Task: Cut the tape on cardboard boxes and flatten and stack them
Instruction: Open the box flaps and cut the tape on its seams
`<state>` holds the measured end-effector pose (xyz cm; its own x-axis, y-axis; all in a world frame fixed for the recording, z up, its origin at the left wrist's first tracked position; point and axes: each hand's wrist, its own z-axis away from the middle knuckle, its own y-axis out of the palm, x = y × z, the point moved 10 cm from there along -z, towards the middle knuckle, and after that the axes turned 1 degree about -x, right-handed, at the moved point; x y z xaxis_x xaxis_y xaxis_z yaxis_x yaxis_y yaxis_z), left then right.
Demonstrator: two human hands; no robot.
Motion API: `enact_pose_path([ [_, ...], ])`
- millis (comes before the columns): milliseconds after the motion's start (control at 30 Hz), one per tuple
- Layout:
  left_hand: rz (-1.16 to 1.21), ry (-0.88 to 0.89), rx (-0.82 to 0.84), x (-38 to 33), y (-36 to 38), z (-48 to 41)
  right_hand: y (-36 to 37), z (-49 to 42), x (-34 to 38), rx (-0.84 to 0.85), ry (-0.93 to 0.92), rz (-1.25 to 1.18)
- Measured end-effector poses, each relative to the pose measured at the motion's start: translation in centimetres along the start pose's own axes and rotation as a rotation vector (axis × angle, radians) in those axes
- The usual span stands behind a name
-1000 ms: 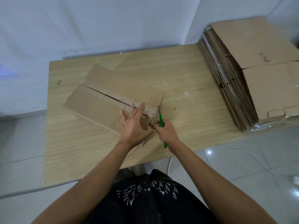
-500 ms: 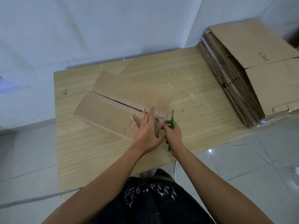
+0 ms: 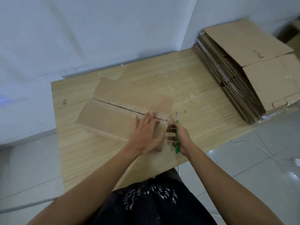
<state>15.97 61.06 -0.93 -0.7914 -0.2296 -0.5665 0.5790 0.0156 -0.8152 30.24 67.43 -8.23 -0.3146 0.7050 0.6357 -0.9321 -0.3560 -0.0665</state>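
Note:
A brown cardboard box [image 3: 116,111] lies on the wooden table [image 3: 186,88], its taped centre seam split into a dark slit along most of its length. My left hand [image 3: 146,132] lies flat on the box's near right end, fingers spread over the seam. My right hand [image 3: 178,137] holds a green utility knife [image 3: 177,135] just right of the box's corner, its blade pointing away from me. A tall stack of flattened cardboard boxes [image 3: 246,65] sits at the table's right end.
A white wall runs behind the table. A white cable [image 3: 253,146] trails over the tiled floor at the right. Small scraps and marks dot the tabletop [image 3: 192,95] between the box and the stack.
The raised end flaps near my hands have been pressed down flat. My left hand has flattened onto the box top, and my right hand with the knife has drawn back slightly from the corner.

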Motion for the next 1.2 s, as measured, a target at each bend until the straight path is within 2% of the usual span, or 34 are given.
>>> enact_pose_path([
  [67, -0.025, -0.044, -0.059, 3.2, -2.5, -0.7, -0.2, 1.0, 0.2, 0.021, -0.034, 0.141],
  [167, -0.085, -0.391, -0.224, 11.6, -8.1, -1.0, 0.5, 2.8, -0.5, 0.095, -0.051, 0.332],
  [233, -0.101, -0.593, -0.229, 15.8, -10.5, -0.2, 1.2, 3.4, -0.9, 0.149, -0.032, 0.336],
  [300, -0.17, -0.655, -0.183, 17.4, -11.5, 0.3, 1.8, 3.2, 0.2, 0.147, -0.035, 0.298],
  [433, -0.158, -0.913, -0.084, 19.9, -12.3, 2.0, -0.1, 0.2, 4.9, -0.046, -0.125, -0.053],
  [500, 0.014, -1.063, 0.032, 20.8, -11.7, 3.1, -2.6, -0.2, 7.0, -0.265, -0.252, -0.003],
  [533, 0.111, -1.102, 0.093, 20.4, -11.3, 3.7, -3.2, 0.0, 7.2, -0.333, -0.289, 0.059],
  [567, 0.15, -1.132, 0.142, 19.7, -11.3, 4.1, -2.8, 0.1, 6.9, -0.326, -0.295, 0.09],
  [633, -0.024, -1.103, 0.166, 18.6, -13.0, 3.6, 0.1, 0.3, 5.3, -0.188, -0.26, 0.134],
  [700, -0.362, -0.928, 0.066, 17.0, -16.3, 1.5, 2.5, 0.7, 4.1, -0.11, -0.244, 0.19],
  [733, -0.431, -0.823, -0.021, 16.1, -17.6, 0.5, 3.6, 0.9, 3.7, -0.084, -0.239, 0.184],
  [800, -0.392, -0.679, -0.108, 16.0, -18.1, -0.3, 5.8, 1.5, 3.3, -0.024, -0.24, 0.183],
  [867, -0.279, -0.624, -0.016, 16.7, -16.1, -0.3, 7.3, 2.0, 3.2, 0.018, -0.247, 0.215],
  [933, -0.149, -0.645, 0.098, 17.3, -13.2, 0.6, 8.1, 2.1, 3.5, 0.045, -0.266, 0.22],
  [1000, -0.134, -0.703, 0.129, 17.3, -11.6, 1.9, 8.0, 1.7, 4.3, 0.02, -0.309, 0.216],
  [1100, -0.211, -0.748, 0.103, 16.4, -11.7, 2.9, 5.8, 0.9, 5.7, -0.143, -0.39, 0.153],
  [1200, -0.351, -0.645, 0.014, 14.4, -13.7, 1.5, 3.3, 1.1, 6.1, -0.322, -0.411, 0.197],
])
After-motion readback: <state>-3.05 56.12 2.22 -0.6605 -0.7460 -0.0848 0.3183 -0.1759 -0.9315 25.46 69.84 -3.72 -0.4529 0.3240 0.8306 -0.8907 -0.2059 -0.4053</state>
